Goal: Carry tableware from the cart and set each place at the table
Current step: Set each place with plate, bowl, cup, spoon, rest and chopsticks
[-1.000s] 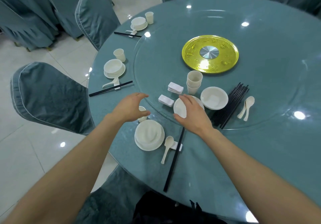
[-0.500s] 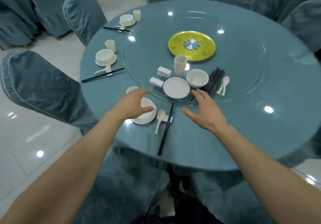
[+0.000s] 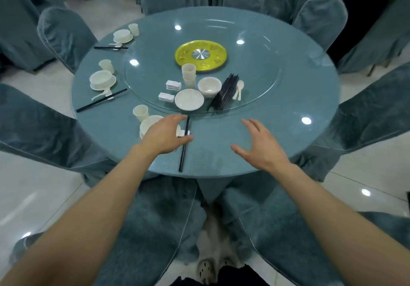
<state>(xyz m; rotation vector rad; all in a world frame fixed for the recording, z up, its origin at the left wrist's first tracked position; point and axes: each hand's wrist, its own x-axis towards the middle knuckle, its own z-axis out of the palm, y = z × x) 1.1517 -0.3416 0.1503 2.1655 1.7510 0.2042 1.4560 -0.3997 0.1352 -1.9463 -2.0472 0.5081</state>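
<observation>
While the left hand (image 3: pixel 165 134), fingers relaxed, covers the white round plate (image 3: pixel 148 123) at the teal table's (image 3: pixel 292 134) seven o'clock, the spread, empty right hand (image 3: pixel 259 147) at five o'clock probably must fetch the spare white dish (image 3: pixel 189 99) next.

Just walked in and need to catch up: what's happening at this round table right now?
A person is setting places at the round table. Their left hand, fingers straight, is over the nearest bowl, beside its cup and chopsticks; whether it touches is unclear. The right hand is open above bare cloth, holding nothing. A middle setting and a far setting on the left edge are laid. Spare cups, a plate, a spare bowl, a chopstick bundle and spoons wait on the glass turntable.
</observation>
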